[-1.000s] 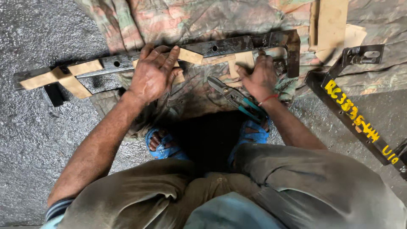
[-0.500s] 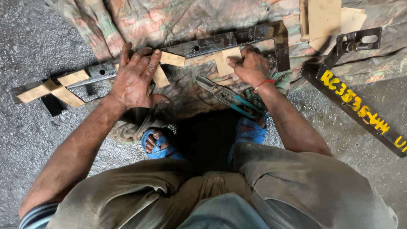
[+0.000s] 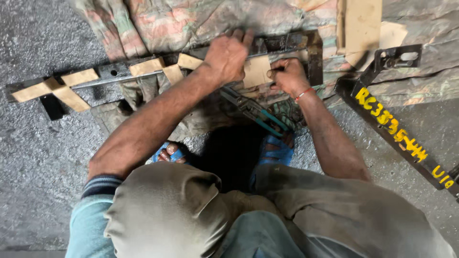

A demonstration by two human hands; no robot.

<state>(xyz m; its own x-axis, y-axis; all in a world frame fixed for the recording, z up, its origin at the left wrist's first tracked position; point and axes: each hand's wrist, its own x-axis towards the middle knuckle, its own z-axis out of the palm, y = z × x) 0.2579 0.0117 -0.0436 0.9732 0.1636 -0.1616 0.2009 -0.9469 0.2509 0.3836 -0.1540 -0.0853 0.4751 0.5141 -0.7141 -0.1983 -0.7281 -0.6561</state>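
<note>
A long dark metal bar point(image 3: 114, 71) lies across the floor, wrapped at several spots with tan tape strips point(image 3: 79, 77). My left hand point(image 3: 228, 56) presses down on the bar near its right part, fingers curled over the top edge. My right hand point(image 3: 287, 76) pinches the edge of a tan tape patch point(image 3: 257, 70) stuck on the bar just right of the left hand. Blue-handled pliers point(image 3: 253, 112) lie on the cloth right below both hands.
A worn patterned cloth point(image 3: 191, 24) lies under the bar. A second dark metal bar with yellow markings point(image 3: 397, 134) runs diagonally at right, with a bracket point(image 3: 397, 57) on its top end. Cardboard pieces point(image 3: 363, 28) lie at top right. My feet in blue sandals point(image 3: 275, 148) rest below.
My left hand has slid right along the bar, from the middle tape strips to beside my right hand. The right hand stays at the tape patch.
</note>
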